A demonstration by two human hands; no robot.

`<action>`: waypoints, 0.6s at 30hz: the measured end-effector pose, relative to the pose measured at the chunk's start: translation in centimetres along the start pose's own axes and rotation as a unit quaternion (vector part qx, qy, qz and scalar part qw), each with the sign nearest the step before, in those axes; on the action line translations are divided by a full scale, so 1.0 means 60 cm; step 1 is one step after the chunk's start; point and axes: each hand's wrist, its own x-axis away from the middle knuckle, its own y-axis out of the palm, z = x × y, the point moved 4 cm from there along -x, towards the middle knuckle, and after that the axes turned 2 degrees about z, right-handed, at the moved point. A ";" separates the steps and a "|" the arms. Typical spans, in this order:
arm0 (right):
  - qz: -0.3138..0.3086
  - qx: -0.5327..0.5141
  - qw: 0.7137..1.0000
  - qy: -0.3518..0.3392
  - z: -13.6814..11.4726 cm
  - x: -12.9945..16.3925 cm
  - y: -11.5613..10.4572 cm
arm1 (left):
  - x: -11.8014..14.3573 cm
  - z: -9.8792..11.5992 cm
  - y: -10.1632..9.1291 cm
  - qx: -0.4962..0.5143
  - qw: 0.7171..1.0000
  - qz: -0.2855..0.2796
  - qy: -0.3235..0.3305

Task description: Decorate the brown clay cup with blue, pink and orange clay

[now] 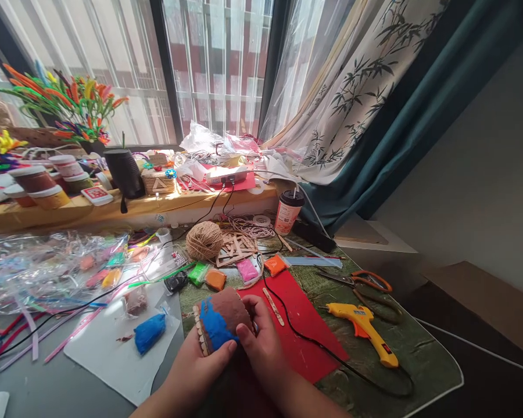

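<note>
Both my hands hold a rounded craft piece [224, 313] covered in brown clay, with a blue clay patch smeared over its left part. A row of small pale bumps runs along its left edge. My left hand [204, 363] grips it from the lower left, thumb on the blue clay. On the right side my right hand [264, 345] is closed around it, its thumb against the brown surface. The fingers behind the piece are hidden. Left of my hands, a lump of blue clay [150, 334] in its wrapper lies on a white sheet [108, 363].
A yellow glue gun [366, 328] and orange-handled scissors [357, 280] lie at the right. Red paper [303, 334] carries a craft stick [273, 306] and a black cable. Farther back are a twine ball [204, 240], clay packets and a paper cup [288, 213].
</note>
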 end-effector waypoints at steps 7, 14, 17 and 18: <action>0.007 0.018 1.000 0.010 -0.013 -0.002 0.001 | -0.004 -0.004 0.003 -0.045 0.997 -0.067 0.011; -0.005 0.045 0.999 0.020 -0.012 0.004 -0.005 | 0.005 0.001 0.014 0.040 0.980 -0.191 0.045; -0.006 0.044 0.999 0.016 -0.010 0.008 -0.004 | 0.005 0.003 0.008 0.008 0.984 -0.172 0.050; -0.005 0.041 0.999 0.014 -0.009 0.009 -0.004 | 0.005 0.003 0.007 -0.007 0.984 -0.170 0.049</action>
